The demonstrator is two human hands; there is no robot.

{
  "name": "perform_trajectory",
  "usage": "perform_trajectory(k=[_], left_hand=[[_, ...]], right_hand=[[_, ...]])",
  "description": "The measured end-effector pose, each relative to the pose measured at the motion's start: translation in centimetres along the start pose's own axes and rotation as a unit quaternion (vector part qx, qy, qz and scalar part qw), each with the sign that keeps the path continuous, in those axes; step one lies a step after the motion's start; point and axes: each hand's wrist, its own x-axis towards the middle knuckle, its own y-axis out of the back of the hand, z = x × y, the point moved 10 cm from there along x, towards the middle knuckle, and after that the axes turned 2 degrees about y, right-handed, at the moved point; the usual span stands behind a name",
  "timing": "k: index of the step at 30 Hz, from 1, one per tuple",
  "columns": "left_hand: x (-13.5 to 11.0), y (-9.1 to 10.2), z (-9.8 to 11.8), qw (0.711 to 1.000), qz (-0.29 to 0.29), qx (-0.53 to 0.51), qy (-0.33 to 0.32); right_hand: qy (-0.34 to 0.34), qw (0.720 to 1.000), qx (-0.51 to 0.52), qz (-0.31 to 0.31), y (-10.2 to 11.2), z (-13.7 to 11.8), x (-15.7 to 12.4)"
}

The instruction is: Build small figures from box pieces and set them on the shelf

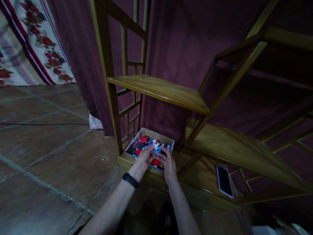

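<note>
A small open cardboard box (163, 137) sits on the lowest wooden shelf, filled with several small red, dark and blue pieces (143, 140). Both hands reach into its near side. My left hand (146, 157), with a black band on the wrist, curls its fingers over a small blue and white piece (156, 149). My right hand (167, 160) meets it from the right, fingers bent round the same piece. What exactly the piece is stays too small to tell.
A phone (224, 180) with a pale case lies face up on the bottom shelf (195, 169) to the right. Wooden shelves (161, 89) step upward above the box. Dark red curtain hangs behind; tiled floor (49, 147) spreads to the left.
</note>
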Motion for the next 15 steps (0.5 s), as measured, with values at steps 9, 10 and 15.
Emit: perform_trajectory(k=[9, 10, 15], left_hand=[[-0.6, -2.1, -0.9, 0.990, -0.082, -0.060, 0.095], [-0.7, -2.2, -0.9, 0.990, -0.082, -0.061, 0.099], [-1.1, -2.2, -0.8, 0.992, -0.074, -0.040, 0.096]], right_hand=[[0.044, 0.998, 0.024, -0.033, -0.4, -1.1, 0.1], [0.044, 0.998, 0.025, -0.029, -0.3, -1.2, 0.1], [0.049, 0.999, 0.016, -0.011, 0.1, -1.6, 0.2]])
